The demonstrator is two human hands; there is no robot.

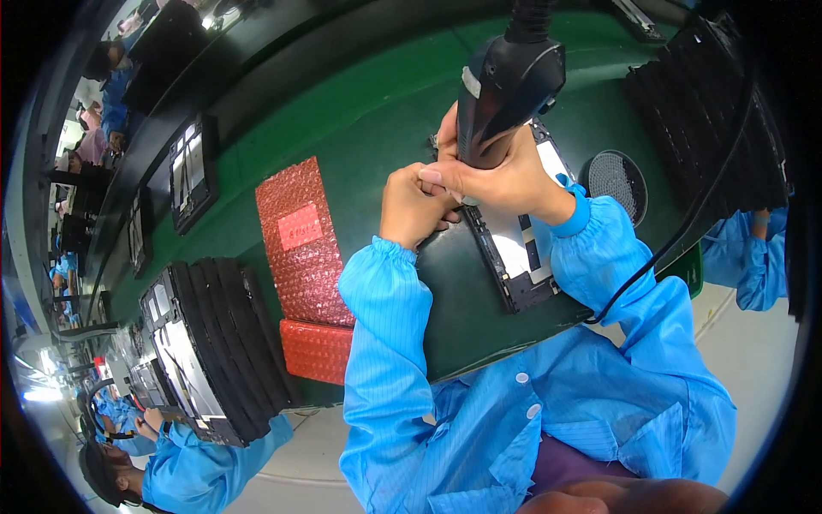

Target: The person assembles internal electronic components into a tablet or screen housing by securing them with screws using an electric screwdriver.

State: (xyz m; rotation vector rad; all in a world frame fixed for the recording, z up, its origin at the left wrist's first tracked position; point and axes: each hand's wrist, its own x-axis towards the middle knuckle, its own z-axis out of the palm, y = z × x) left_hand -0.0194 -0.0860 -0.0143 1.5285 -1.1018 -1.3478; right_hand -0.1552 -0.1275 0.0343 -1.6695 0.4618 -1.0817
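Blue-sleeved right hand (505,176), its grip clamped on the black electric screwdriver (505,86) at upper centre, could let the bit skid across the open tablet chassis (518,248) if the steadying left hand (415,201), fingers curled together at its tip, shifts.

Just one head cam — fisheye, looking steeply down, close over the green bench (342,128), edges bending.

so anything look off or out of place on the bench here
Nothing stands out. The right hand grips the black power screwdriver upright over the open panel, and the left hand steadies its tip. The red bubble-wrap sheets lie flat on the green bench, and the stacked panels lean in an even row.
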